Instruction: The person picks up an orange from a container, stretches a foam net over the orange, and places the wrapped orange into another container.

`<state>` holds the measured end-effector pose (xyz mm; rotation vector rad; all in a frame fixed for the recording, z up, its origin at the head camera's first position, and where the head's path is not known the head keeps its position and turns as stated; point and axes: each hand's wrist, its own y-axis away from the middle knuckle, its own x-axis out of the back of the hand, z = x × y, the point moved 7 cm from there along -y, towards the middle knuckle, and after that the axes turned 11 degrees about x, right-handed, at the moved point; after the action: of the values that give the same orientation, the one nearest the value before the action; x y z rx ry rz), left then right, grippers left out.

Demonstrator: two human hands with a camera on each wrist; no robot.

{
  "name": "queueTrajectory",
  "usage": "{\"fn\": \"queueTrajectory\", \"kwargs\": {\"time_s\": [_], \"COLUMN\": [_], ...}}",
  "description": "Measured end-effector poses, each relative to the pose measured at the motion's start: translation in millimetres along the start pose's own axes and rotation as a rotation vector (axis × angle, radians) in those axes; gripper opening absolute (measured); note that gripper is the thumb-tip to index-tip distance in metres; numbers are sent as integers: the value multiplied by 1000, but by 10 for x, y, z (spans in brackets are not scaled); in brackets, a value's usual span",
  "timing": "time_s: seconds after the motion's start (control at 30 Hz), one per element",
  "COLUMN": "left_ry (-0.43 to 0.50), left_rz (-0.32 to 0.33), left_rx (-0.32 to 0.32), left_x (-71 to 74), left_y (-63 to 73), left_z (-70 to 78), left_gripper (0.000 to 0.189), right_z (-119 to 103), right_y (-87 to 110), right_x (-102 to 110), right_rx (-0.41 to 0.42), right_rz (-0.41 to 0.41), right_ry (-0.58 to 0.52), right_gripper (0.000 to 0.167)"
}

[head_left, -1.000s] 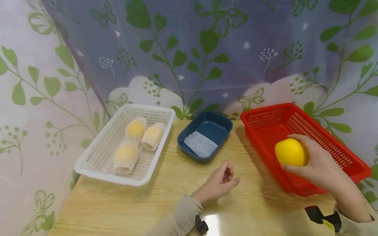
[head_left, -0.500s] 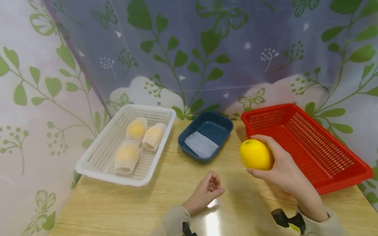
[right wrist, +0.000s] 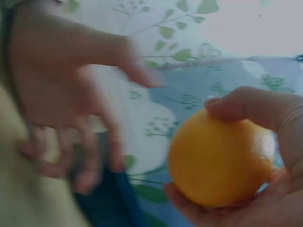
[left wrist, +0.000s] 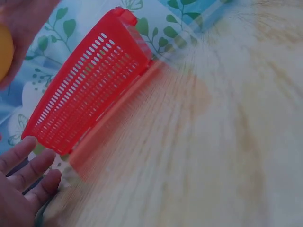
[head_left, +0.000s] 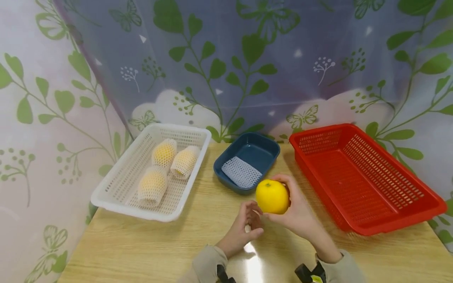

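Observation:
My right hand [head_left: 301, 218] grips a yellow orange [head_left: 271, 197] between thumb and fingers, stem end up, over the table in front of the blue tray [head_left: 257, 148]. In the right wrist view the thumb presses on one side of the orange [right wrist: 218, 158] and fingers wrap beneath. Just left of the fruit is my left hand [head_left: 238, 232], its fingers spread and loosely bent, holding nothing. The left wrist view shows several fingers [left wrist: 40, 182] of it extended. A white foam net [head_left: 242, 172] lies flat inside the blue tray.
At the left, a white basket [head_left: 141, 214] contains three yellow fruits in foam nets, one of them a netted fruit [head_left: 153, 186] near the front. A red basket [head_left: 339, 169] stands at the right. Behind the wooden table [head_left: 134, 247] hangs a leaf-patterned cloth [head_left: 226, 47].
The right hand has carried the orange from over the red basket leftward to the front of the blue tray. The left hand has shifted slightly left and its fingers have opened out.

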<state>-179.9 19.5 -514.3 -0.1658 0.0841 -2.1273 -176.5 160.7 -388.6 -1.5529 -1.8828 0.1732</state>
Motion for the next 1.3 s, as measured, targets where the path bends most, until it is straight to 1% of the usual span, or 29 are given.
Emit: {"fn": "queueTrajectory", "kwargs": {"time_s": [0.1,0.17,0.27,0.33,0.47,0.53,0.6,0.67,0.73,0.77,0.83,0.97,1.0,1.03,1.17,1.3], "left_ry": [7,30,77,76,38,38,34,17,-18,-35,-63,-100,-112,-127,-157,-155], "left_rz": [15,21,28,39,83,105,136,164,187,193,193,162,158,158,165,171], "left_rx": [8,-6,-15,-4,60,102,136,163,170,173,178,191,189,182,149,133], "left_x": [32,55,92,116,162,179,202,222,243,253,269,279,280,281,293,300], "left_y": [19,32,56,71,90,95,93,97,103,104,115,143,149,152,153,148], "left_z": [1,14,26,19,-33,-62,-83,-93,-90,-94,-92,-103,-105,-102,-93,-74], "left_gripper": [77,85,90,90,88,84,80,76,73,73,73,75,76,77,79,80], "right_z": [125,214,351,437,571,607,625,637,648,611,619,649,698,701,698,677], "right_y": [55,92,159,210,290,312,326,340,358,356,370,416,436,443,448,426], "right_x": [-179,-287,-445,-537,-678,-734,-785,-829,-870,-875,-905,-952,-972,-977,-982,-935], "right_rx": [-7,-4,-5,-12,-44,-41,-15,20,55,70,89,144,161,182,209,220], "right_rz": [-1,-2,-8,-7,0,-3,-16,-33,-49,-55,-62,-71,-71,-71,-66,-8], "right_ry": [-79,-115,-159,-184,-231,-265,-291,-314,-338,-354,-403,-516,-543,-567,-647,-718], "right_gripper": [87,88,89,90,91,92,91,90,90,88,87,86,86,85,79,69]}}
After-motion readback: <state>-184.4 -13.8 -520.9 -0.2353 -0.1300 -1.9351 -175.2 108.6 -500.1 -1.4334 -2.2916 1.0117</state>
